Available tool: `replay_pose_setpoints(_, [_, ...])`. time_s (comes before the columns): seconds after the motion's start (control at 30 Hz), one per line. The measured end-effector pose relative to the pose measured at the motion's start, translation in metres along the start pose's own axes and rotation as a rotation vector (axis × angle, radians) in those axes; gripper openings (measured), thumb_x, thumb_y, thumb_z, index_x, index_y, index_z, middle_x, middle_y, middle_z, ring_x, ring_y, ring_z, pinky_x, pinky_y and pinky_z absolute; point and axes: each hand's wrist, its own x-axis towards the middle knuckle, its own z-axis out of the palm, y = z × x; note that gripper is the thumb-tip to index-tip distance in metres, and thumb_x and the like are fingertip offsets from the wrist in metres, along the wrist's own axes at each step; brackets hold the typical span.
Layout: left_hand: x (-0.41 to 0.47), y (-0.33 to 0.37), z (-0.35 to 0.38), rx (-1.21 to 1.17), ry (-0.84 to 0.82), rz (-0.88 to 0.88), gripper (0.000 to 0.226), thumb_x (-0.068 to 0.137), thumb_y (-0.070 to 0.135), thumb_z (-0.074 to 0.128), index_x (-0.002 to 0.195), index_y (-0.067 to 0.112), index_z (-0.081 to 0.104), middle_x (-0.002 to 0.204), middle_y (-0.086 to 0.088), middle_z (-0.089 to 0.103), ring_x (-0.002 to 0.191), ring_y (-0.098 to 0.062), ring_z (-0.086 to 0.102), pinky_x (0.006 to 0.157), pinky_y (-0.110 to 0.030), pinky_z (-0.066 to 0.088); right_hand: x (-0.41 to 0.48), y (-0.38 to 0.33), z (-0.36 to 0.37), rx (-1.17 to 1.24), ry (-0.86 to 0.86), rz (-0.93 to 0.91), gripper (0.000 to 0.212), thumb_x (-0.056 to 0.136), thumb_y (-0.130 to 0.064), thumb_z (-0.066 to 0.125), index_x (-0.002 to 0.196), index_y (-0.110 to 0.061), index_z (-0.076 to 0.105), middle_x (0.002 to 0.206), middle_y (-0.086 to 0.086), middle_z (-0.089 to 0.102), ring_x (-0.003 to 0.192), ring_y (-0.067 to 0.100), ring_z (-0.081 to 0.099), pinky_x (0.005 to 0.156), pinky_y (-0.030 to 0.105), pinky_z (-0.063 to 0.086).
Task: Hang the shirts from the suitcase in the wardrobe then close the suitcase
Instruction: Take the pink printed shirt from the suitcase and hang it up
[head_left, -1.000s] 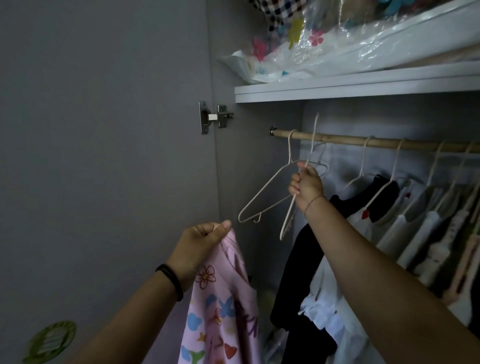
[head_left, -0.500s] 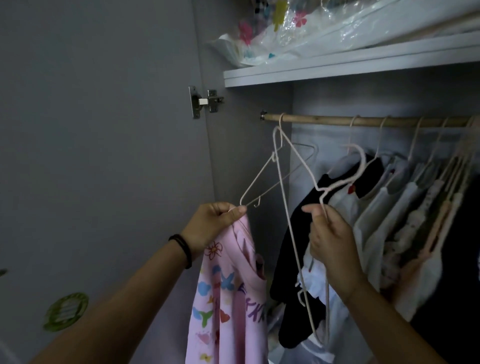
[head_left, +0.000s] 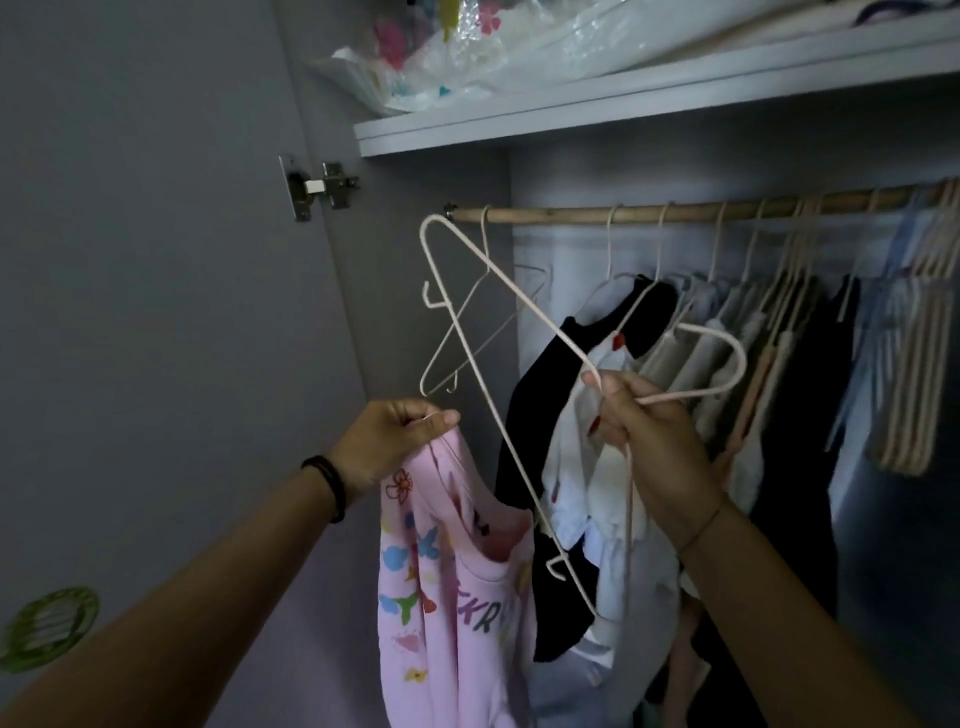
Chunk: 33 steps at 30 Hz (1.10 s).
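Left hand (head_left: 395, 441) up, grip pinching the pink shirt (head_left: 457, 597) by its collar, dangling at the wardrobe (head_left: 379, 312). Right hand (head_left: 649, 436), grip clamped round a white hanger (head_left: 519, 293), tilted below the rail (head_left: 675, 209), beside hung clothes (head_left: 540, 415).

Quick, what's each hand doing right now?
Left hand: closed, gripping the pink shirt by its top edge.
Right hand: closed, holding a white wire hanger.

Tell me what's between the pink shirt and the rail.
Nothing blocks it. An empty hanger hangs at the rail's left end, bare rail beside it. The pink shirt is not yet on the held hanger in the right hand.
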Motion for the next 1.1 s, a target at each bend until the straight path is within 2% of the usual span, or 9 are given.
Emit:
replay_pose_setpoints(0.13, [0.000, 0.004, 0.003, -0.048, -0.002, -0.014, 0.030, 0.085, 0.029, 0.064, 0.074, 0.001, 0.065, 0.065, -0.003, 0.063, 0.057, -0.008, 0.055, 0.062, -0.019, 0.048, 0.016, -0.021, -0.009, 0.147, 0.034, -0.034, 0.028, 0.100, -0.019, 0.039, 0.095, -0.018, 0.066, 0.051, -0.011, 0.039, 0.050, 0.004, 0.032, 0.052, 0.015, 0.027])
replay_pose_setpoints(0.23, [0.000, 0.008, 0.004, -0.035, 0.001, 0.001, 0.029, 0.085, 0.031, 0.064, 0.073, 0.005, 0.067, 0.066, 0.000, 0.064, 0.059, -0.006, 0.056, 0.065, -0.019, 0.048, 0.028, -0.037, -0.011, 0.418, -0.011, -0.054, 0.027, 0.098, -0.020, 0.038, 0.093, -0.012, 0.064, 0.053, -0.014, 0.048, 0.052, 0.005, 0.032, 0.058, 0.020, 0.024])
replay_pose_setpoints(0.33, [0.000, 0.010, 0.005, -0.039, 0.003, 0.005, 0.041, 0.080, 0.037, 0.065, 0.078, -0.004, 0.066, 0.072, -0.009, 0.062, 0.065, -0.014, 0.055, 0.069, -0.026, 0.047, 0.033, -0.044, -0.007, 0.666, -0.106, -0.057, 0.030, 0.087, -0.028, 0.045, 0.082, -0.019, 0.073, 0.051, -0.012, 0.044, 0.051, 0.004, 0.033, 0.059, 0.019, 0.028])
replay_pose_setpoints(0.47, [-0.002, 0.009, 0.001, -0.078, 0.029, -0.005, 0.046, 0.075, 0.038, 0.067, 0.083, -0.008, 0.065, 0.075, -0.013, 0.055, 0.070, -0.021, 0.045, 0.070, -0.031, 0.042, 0.034, -0.026, -0.001, 0.708, -0.226, -0.056, 0.018, 0.080, -0.037, 0.062, 0.083, -0.024, 0.074, 0.049, -0.013, 0.039, 0.048, 0.003, 0.035, 0.056, 0.018, 0.033])
replay_pose_setpoints(0.53, [-0.004, 0.007, -0.003, -0.075, 0.046, 0.000, 0.048, 0.075, 0.039, 0.067, 0.082, -0.009, 0.064, 0.074, -0.013, 0.053, 0.071, -0.022, 0.043, 0.069, -0.032, 0.040, 0.035, -0.011, 0.000, 0.741, -0.270, -0.014, 0.022, 0.071, -0.042, 0.073, 0.084, -0.024, 0.074, 0.048, -0.013, 0.038, 0.046, 0.003, 0.035, 0.055, 0.019, 0.034])
replay_pose_setpoints(0.73, [-0.008, -0.001, -0.017, -0.040, 0.092, 0.006, 0.060, 0.077, 0.045, 0.063, 0.081, -0.015, 0.057, 0.072, -0.017, 0.052, 0.068, -0.025, 0.044, 0.070, -0.036, 0.040, 0.031, 0.038, 0.010, 0.761, -0.322, 0.163, 0.024, 0.069, -0.041, 0.077, 0.083, -0.022, 0.072, 0.048, -0.012, 0.038, 0.045, 0.003, 0.035, 0.056, 0.018, 0.038])
replay_pose_setpoints(0.87, [-0.010, -0.002, -0.024, -0.020, 0.088, -0.026, 0.047, 0.080, 0.041, 0.060, 0.080, -0.005, 0.067, 0.077, -0.027, 0.066, 0.065, -0.029, 0.060, 0.067, -0.031, 0.052, 0.025, 0.065, 0.023, 0.747, -0.348, 0.254, 0.028, 0.067, -0.040, 0.081, 0.085, -0.021, 0.073, 0.049, -0.012, 0.038, 0.047, 0.003, 0.035, 0.057, 0.018, 0.040])
replay_pose_setpoints(1.0, [-0.010, -0.005, -0.023, -0.026, 0.093, -0.063, 0.027, 0.089, 0.027, 0.058, 0.072, 0.009, 0.070, 0.069, -0.012, 0.070, 0.058, -0.017, 0.065, 0.061, -0.022, 0.055, 0.019, 0.071, 0.038, 0.745, -0.340, 0.284, 0.030, 0.063, -0.043, 0.084, 0.081, -0.022, 0.073, 0.048, -0.012, 0.037, 0.046, 0.003, 0.034, 0.058, 0.018, 0.036])
replay_pose_setpoints(1.1, [-0.008, -0.010, -0.022, -0.052, 0.071, -0.085, 0.029, 0.085, 0.030, 0.063, 0.079, 0.003, 0.071, 0.077, -0.020, 0.070, 0.067, -0.024, 0.064, 0.071, -0.031, 0.055, 0.019, 0.063, 0.051, 0.705, -0.322, 0.261, 0.031, 0.057, -0.044, 0.086, 0.073, -0.023, 0.070, 0.048, -0.012, 0.035, 0.045, 0.003, 0.032, 0.060, 0.018, 0.033])
